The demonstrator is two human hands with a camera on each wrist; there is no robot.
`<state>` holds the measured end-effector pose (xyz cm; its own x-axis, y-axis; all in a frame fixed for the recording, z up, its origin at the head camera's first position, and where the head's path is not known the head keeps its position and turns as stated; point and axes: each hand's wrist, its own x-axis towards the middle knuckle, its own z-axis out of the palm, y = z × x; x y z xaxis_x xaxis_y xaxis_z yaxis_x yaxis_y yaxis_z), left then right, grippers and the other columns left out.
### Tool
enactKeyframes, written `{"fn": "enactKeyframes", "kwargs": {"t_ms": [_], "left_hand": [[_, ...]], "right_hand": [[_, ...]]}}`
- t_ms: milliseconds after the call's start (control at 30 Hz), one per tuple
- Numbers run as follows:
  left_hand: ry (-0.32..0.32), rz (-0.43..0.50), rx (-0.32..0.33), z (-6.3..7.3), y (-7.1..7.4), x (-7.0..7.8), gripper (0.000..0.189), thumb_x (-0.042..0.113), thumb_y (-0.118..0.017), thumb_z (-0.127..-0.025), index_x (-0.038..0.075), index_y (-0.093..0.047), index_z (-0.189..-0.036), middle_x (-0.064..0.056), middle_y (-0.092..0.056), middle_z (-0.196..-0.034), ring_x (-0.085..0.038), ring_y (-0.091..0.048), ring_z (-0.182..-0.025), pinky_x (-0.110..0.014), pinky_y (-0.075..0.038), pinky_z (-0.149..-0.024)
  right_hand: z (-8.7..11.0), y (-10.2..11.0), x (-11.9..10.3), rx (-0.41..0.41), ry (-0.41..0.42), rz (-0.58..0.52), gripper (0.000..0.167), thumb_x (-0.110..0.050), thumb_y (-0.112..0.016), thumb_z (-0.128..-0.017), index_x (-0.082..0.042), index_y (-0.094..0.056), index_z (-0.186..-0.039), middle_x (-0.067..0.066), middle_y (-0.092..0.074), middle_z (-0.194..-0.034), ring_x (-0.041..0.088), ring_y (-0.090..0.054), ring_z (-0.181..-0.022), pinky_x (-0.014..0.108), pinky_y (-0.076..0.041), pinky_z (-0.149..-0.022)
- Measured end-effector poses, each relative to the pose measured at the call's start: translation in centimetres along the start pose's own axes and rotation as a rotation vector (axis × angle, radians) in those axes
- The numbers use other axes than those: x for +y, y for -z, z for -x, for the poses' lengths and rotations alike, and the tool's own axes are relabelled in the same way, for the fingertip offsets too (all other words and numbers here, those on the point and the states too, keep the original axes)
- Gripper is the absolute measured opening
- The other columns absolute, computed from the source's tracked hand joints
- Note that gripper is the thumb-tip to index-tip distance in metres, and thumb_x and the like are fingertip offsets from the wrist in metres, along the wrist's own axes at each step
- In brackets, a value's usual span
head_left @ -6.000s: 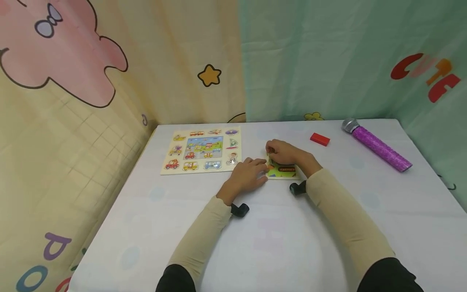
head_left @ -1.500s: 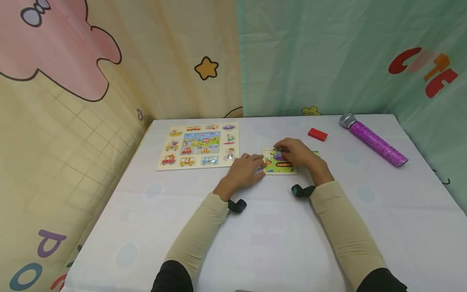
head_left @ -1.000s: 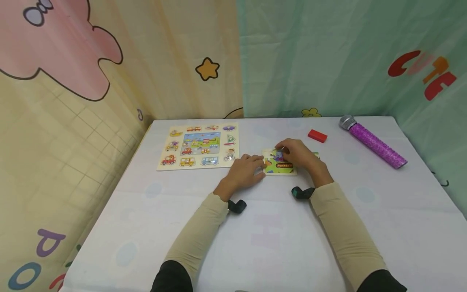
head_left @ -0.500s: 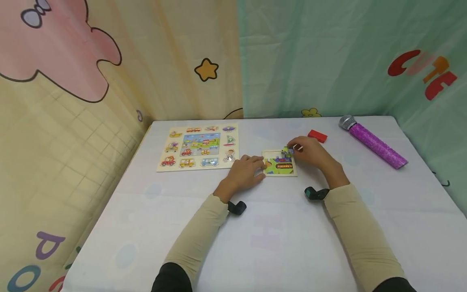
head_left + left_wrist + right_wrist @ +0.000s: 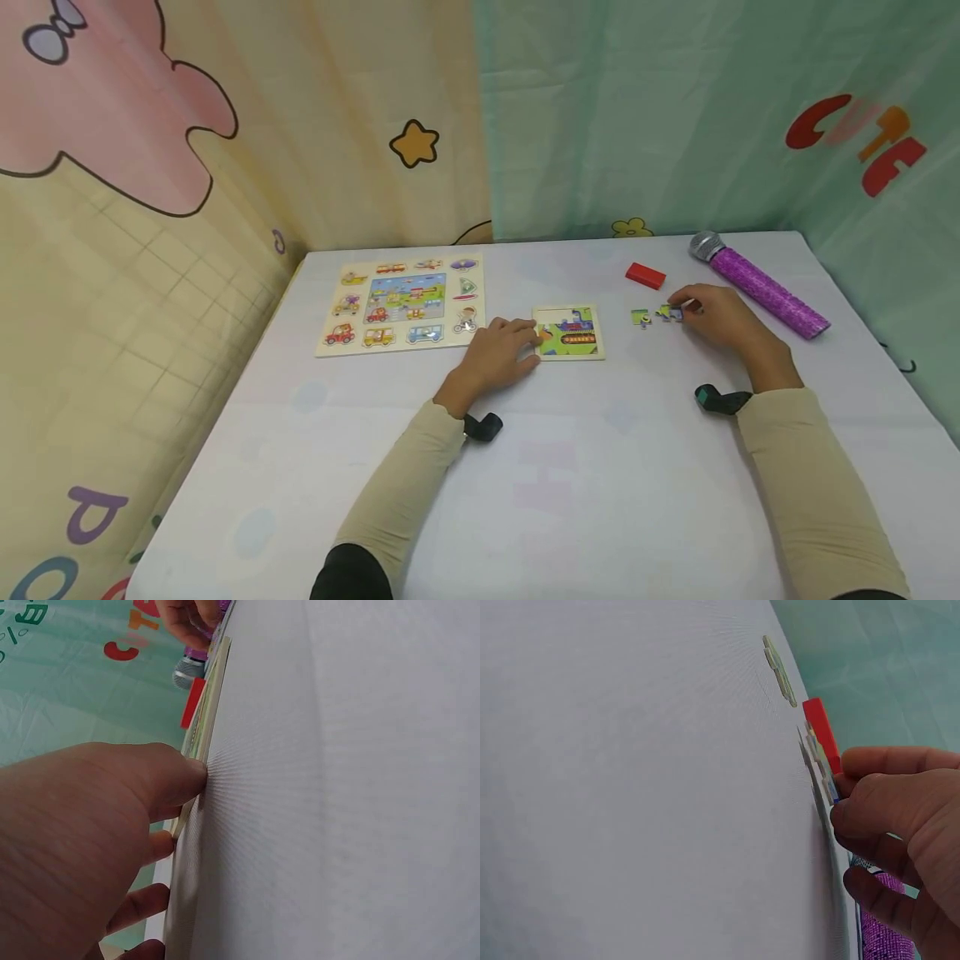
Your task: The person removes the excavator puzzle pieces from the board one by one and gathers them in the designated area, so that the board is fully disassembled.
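Observation:
My right hand pinches a jigsaw piece between thumb and fingertips, low over the table on the right. In the right wrist view, the piece sticks out from the fingertips above its shadow. Another jigsaw piece lies flat just to its left. My left hand rests at the left edge of a small framed jigsaw puzzle, fingers spread and thumb against its side. Pieces with a green and purple picture fill the frame's lower part and upper right; its upper left shows bare board.
A larger wooden puzzle board with vehicle pictures lies to the left. Behind the loose pieces is a red block. A purple glittery microphone lies at the back right. Printed curtains stand behind the white table.
My right hand has lifted a piece out of the small puzzle and carried it right, uncovering the loose piece on the table. The left hand has stayed at the frame's edge.

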<state>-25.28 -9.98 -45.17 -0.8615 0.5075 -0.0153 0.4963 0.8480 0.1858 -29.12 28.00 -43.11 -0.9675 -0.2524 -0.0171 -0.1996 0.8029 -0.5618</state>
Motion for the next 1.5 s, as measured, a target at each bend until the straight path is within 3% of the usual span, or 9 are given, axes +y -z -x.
{"fn": "enactKeyframes", "kwargs": {"t_ms": [400, 733, 1133, 1300, 1500], "left_hand": [[-0.008, 0.012, 0.005, 0.2, 0.2, 0.1, 0.04, 0.043, -0.061, -0.101, 0.028, -0.064, -0.138, 0.004, -0.046, -0.154, -0.024, -0.042, -0.135, -0.045, -0.041, -0.101], [-0.015, 0.006, 0.012, 0.3, 0.3, 0.0, 0.038, 0.043, -0.06, -0.101, 0.028, -0.065, -0.135, 0.004, -0.045, -0.155, -0.025, -0.045, -0.133, -0.045, -0.044, -0.098], [-0.011, 0.018, 0.018, 0.2, 0.5, 0.2, 0.038, 0.042, -0.06, -0.101, 0.028, -0.064, -0.136, 0.004, -0.046, -0.154, -0.025, -0.044, -0.134, -0.045, -0.042, -0.098], [-0.006, 0.028, 0.011, 0.2, 0.6, 0.3, 0.039, 0.041, -0.06, -0.101, 0.029, -0.063, -0.138, 0.005, -0.046, -0.154, -0.025, -0.042, -0.135, -0.045, -0.041, -0.099], [0.0, 0.023, 0.004, 0.3, 0.6, 0.3, 0.038, 0.041, -0.06, -0.101, 0.028, -0.063, -0.137, 0.004, -0.045, -0.155, -0.025, -0.042, -0.136, -0.045, -0.041, -0.1]], "right_hand": [[0.3, -0.4, 0.6, 0.043, 0.055, 0.003, 0.027, 0.012, -0.056, -0.094, 0.002, -0.072, -0.114, 0.029, -0.063, -0.123, 0.046, -0.053, -0.118, 0.061, -0.04, -0.1], [0.3, -0.9, 0.8, 0.068, 0.085, 0.012, 0.027, 0.012, -0.055, -0.095, 0.002, -0.072, -0.113, 0.029, -0.062, -0.123, 0.047, -0.053, -0.119, 0.062, -0.039, -0.101], [0.8, -0.3, 0.6, 0.007, 0.025, -0.02, 0.036, 0.008, -0.05, -0.098, 0.001, -0.062, -0.132, 0.03, -0.051, -0.135, 0.048, -0.048, -0.121, 0.063, -0.036, -0.103], [0.7, 0.3, -1.0, -0.016, 0.035, -0.023, 0.037, 0.002, -0.052, -0.099, -0.001, -0.058, -0.135, 0.027, -0.048, -0.139, 0.047, -0.048, -0.121, 0.063, -0.038, -0.101], [-0.9, -0.8, -6.1, -0.101, 0.112, -0.006, 0.038, -0.002, -0.062, -0.098, -0.002, -0.059, -0.136, 0.021, -0.056, -0.136, 0.042, -0.05, -0.123, 0.06, -0.043, -0.1]]}}
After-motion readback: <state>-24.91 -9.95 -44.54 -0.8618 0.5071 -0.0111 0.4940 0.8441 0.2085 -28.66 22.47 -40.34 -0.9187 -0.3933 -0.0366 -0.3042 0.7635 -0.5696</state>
